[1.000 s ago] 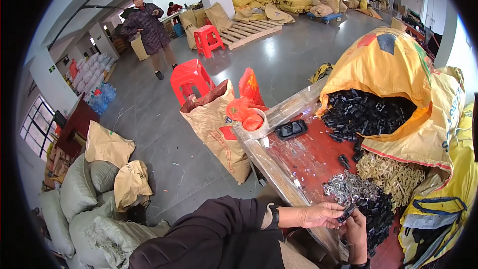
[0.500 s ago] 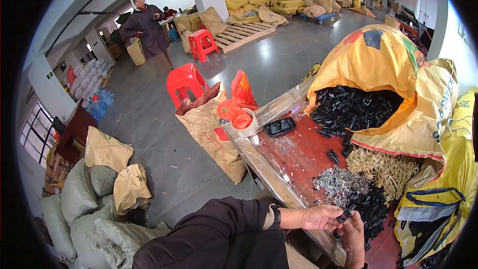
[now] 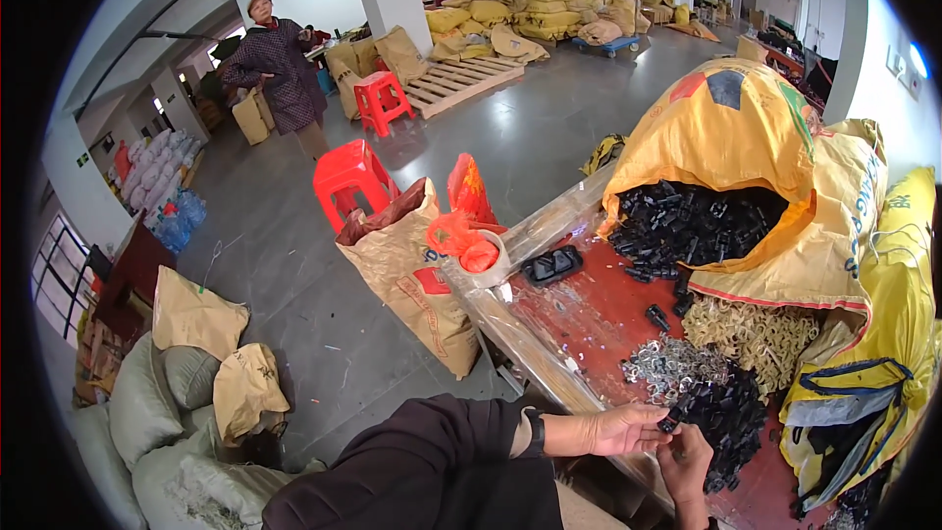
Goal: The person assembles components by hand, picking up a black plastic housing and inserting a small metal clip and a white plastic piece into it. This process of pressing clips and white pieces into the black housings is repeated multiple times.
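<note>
both my hands pinch one small black clip: left hand, right hand. piece being fitted; next, steady alignment. clip pile at 2 o'clock on tabletop.

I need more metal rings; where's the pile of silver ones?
In the head view, the silver rings lie on the red table, right of centre, just beyond both hands, beside the black parts pile.

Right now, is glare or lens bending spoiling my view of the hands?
Head view: the left hand and right hand look evenly lit and fairly sharp; glare streaks the table's metal edge; straight lines bow near the black rim; ceiling lights blow out at the top.
</note>
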Motion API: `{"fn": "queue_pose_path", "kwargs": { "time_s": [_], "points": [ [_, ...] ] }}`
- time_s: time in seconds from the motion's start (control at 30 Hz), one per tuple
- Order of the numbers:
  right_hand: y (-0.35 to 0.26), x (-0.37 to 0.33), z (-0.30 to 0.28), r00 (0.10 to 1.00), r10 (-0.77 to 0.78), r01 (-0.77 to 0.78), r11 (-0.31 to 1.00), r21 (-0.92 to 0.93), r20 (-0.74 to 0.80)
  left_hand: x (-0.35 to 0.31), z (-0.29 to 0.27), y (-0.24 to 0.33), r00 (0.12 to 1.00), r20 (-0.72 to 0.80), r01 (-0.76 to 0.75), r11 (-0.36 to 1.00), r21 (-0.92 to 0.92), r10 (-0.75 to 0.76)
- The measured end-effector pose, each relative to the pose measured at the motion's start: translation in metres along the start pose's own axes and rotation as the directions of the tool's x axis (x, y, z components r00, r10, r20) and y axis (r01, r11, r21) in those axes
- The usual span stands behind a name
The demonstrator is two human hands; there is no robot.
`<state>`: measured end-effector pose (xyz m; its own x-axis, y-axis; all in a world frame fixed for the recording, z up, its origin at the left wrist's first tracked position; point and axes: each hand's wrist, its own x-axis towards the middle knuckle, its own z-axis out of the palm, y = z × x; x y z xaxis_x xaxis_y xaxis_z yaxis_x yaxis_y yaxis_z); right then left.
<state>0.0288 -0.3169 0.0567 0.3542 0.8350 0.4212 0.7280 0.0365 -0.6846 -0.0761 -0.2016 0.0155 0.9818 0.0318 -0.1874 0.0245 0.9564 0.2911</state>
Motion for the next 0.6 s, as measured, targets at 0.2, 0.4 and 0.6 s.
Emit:
{"fn": "queue_pose_path", "kwargs": {
  "time_s": [0.2,0.4,0.6],
  "points": [
    [-0.008,0.007,0.012,0.989,0.033,-0.037,0.999,0.025,0.146,-0.020,-0.006,0.010,0.997,-0.076,-0.019,1.000,-0.017,0.018],
    [-0.011,0.024,0.028,0.989,-0.063,0.057,0.997,0.046,0.134,-0.034,-0.013,0.024,0.994,-0.011,-0.107,0.990,-0.091,0.106],
    [0.009,0.026,0.035,0.990,-0.045,0.051,0.998,-0.047,0.132,-0.032,-0.010,0.038,0.996,-0.005,-0.093,0.990,-0.103,0.093]
  ]
}}
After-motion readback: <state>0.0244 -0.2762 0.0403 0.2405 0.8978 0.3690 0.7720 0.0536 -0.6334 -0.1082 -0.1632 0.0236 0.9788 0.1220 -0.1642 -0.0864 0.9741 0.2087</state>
